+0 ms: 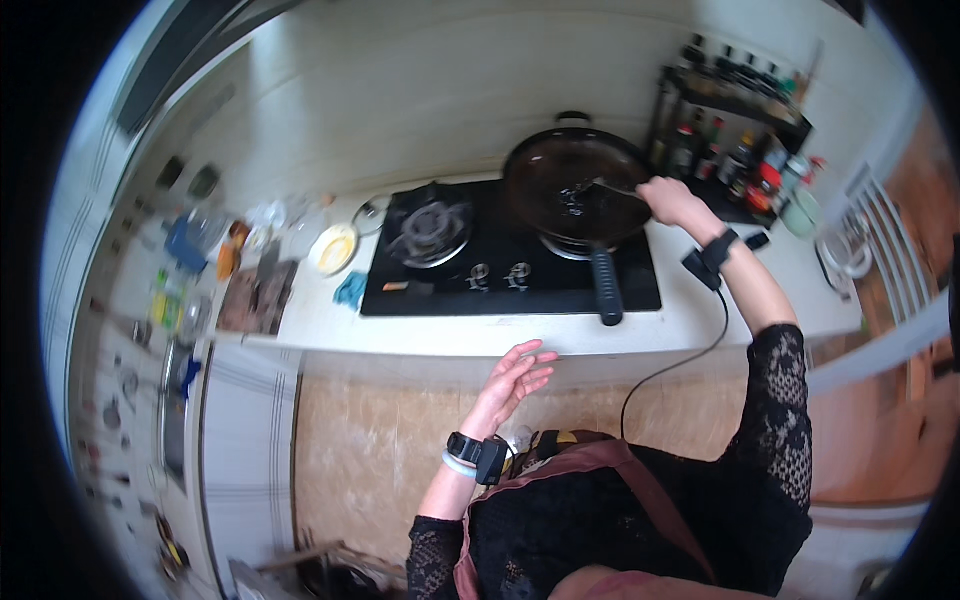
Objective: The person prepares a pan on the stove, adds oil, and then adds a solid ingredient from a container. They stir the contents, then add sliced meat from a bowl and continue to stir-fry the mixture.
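My right hand (669,201) is closed around the handle of a metal utensil (616,187), whose far end reaches into a large dark wok (547,169); its head is too blurred to name. Some shiny liquid (574,202) lies at the wok's bottom. The wok stands over the right burner of a black gas stove (495,296), its long handle (606,289) pointing towards me. My left hand (517,379) hangs before the counter's front edge, fingers spread and slightly bent, with nothing in it.
Left of the wok is a bare burner (431,229). A two-tier black rack (739,109) of bottles stands right. On the left counter are a yellow-stained plate (334,249), a blue cloth (350,290) and a cutting board (257,300) with a cleaver. A cable hangs from my right wrist.
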